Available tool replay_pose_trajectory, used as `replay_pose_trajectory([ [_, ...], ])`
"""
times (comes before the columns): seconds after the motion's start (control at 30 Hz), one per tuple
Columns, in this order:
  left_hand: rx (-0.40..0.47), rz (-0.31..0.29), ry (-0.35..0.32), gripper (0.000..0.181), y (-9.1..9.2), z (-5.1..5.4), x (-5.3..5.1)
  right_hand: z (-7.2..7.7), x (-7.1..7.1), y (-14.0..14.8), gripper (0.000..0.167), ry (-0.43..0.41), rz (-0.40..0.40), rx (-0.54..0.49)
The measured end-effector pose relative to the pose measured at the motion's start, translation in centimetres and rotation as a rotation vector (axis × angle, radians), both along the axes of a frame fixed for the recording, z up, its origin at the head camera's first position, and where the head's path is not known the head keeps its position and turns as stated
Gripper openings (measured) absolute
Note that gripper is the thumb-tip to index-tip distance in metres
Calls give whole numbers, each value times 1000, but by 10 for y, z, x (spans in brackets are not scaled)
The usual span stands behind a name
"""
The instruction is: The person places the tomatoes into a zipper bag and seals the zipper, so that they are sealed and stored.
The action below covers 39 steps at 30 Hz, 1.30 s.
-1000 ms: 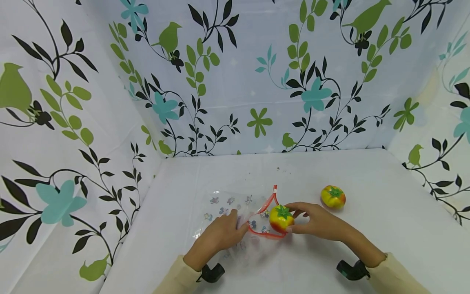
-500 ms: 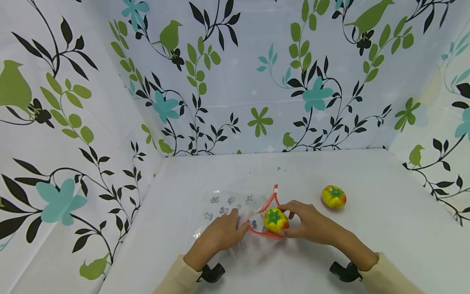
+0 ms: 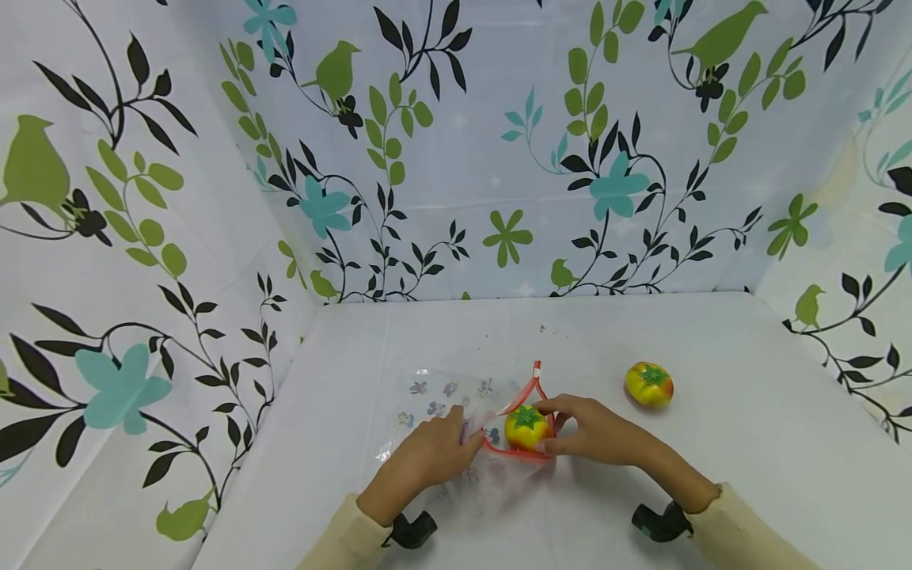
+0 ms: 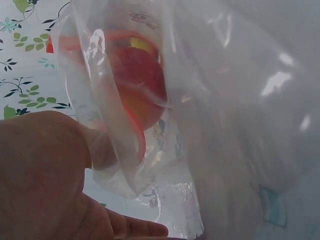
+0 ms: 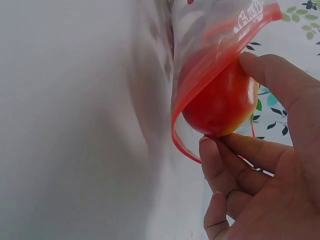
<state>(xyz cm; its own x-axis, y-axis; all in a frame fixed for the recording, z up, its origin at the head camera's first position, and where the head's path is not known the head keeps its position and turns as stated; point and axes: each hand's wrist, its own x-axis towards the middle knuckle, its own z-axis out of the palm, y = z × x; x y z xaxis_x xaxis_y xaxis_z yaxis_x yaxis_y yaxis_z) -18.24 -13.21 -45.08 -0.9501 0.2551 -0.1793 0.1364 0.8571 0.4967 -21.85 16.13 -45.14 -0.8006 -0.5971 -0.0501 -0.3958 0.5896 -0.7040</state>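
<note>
A clear zip bag (image 3: pixel 427 400) with small printed figures and a red zip edge lies with its mouth spread toward the right. At the left side of that mouth my left hand (image 3: pixel 426 453) holds the plastic. My right hand (image 3: pixel 594 430) pinches a yellow-and-red toy tomato (image 3: pixel 526 428) with a green leafy top between thumb and fingers. The toy tomato sits partly within the bag's mouth; in the right wrist view the red zip edge (image 5: pixel 220 70) crosses over it. Bag film covers part of the left thumb in the left wrist view.
A second toy tomato (image 3: pixel 649 385) lies on the white table (image 3: pixel 712 443), to the right and beyond my right hand. Patterned cloth (image 3: pixel 492 150) with leaves and birds hangs behind the table and at both sides.
My right hand has moved left, carrying the toy tomato from the right of the bag's mouth into it. My left hand and the second toy tomato have stayed in place.
</note>
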Motion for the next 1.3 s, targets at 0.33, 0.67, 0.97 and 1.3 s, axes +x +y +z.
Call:
replay_pose_trajectory([
  [0.33, -15, -4, -1, 69, 0, 1, 0, -6, -1, -9, 64, 5, -32, -11],
  [0.67, -16, 7, -9, 73, 0, 0, 0, -12, -1, -19, 63, 10, -29, -29],
  [0.97, -16, 7, 7, 74, -1, -3, 1, -19, -3, -27, 57, 27, -52, -87],
  [1.3, -17, 13, -9, 76, 0, -2, 1, -22, -1, -35, 37, 33, -84, -123],
])
